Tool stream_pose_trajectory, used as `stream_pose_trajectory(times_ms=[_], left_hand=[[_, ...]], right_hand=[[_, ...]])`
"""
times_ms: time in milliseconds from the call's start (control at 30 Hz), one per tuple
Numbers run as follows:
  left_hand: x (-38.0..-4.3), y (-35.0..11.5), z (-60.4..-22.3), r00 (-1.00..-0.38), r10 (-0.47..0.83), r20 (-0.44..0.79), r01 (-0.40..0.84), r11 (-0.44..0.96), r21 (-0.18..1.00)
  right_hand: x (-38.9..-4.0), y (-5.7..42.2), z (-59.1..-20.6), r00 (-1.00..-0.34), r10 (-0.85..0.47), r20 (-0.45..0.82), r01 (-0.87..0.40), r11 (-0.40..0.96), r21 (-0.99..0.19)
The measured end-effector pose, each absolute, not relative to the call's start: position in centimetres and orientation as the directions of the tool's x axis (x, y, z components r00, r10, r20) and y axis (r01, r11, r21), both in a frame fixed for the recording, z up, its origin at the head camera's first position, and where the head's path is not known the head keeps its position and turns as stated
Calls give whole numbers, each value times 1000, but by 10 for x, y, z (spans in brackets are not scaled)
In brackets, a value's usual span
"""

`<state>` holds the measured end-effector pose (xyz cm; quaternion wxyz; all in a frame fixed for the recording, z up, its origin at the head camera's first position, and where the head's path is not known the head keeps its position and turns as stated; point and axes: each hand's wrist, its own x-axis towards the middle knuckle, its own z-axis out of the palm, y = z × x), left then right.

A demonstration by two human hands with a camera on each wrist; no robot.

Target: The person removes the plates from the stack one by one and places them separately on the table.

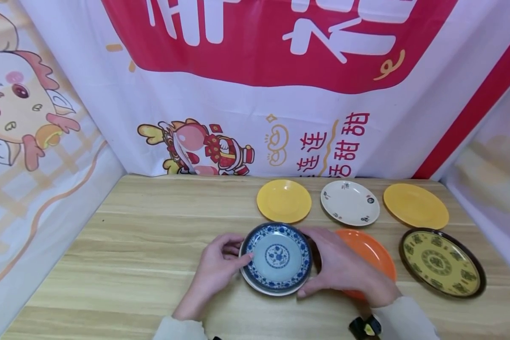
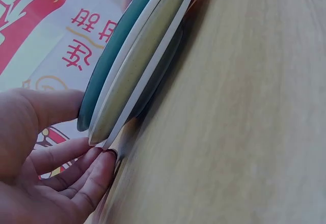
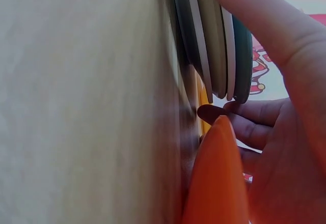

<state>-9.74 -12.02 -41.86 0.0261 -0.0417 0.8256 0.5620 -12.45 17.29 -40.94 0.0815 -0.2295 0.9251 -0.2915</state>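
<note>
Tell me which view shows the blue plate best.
The head view: the blue plate is seen from above, nearly whole, with its flowered face. The left wrist view shows only its teal outer side; the right wrist view, a shorter stretch of that side.

With the stack of plates as clock centre, the left grip sits at nine o'clock and the right grip at three, both at its rim. Past the right grip, at three, a near plate lies partly beneath that forearm; farther out at three lies an outer plate. Along the back of the counter, a first plate lies at twelve, a middle plate at two, a last plate between two and three. Behind them, at twelve, hangs a cloth.
</note>
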Motion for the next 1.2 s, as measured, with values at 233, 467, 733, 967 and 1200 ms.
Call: stream_pose_trajectory(times_ms=[233,467,733,967,1200], left_hand=[[-97,-122,-418,-994,-75,-76,-98,362,927],[-97,-124,-416,-990,-114,-81,-115,341,933],[-97,-126,-415,-987,-105,-123,-146,255,956],[-97,-130,-414,-979,-120,-162,-184,198,963],[-98,-134,-411,-974,-129,-188,-208,166,964]], right_hand=[[-124,174,-410,-879,-477,11,-394,713,-581],[-124,173,-410,-883,-470,-8,-382,726,-573],[-123,173,-410,-879,-476,-2,-388,718,-578],[-123,172,-409,-872,-489,9,-397,697,-598],[-123,171,-408,-877,-480,9,-389,698,-601]])
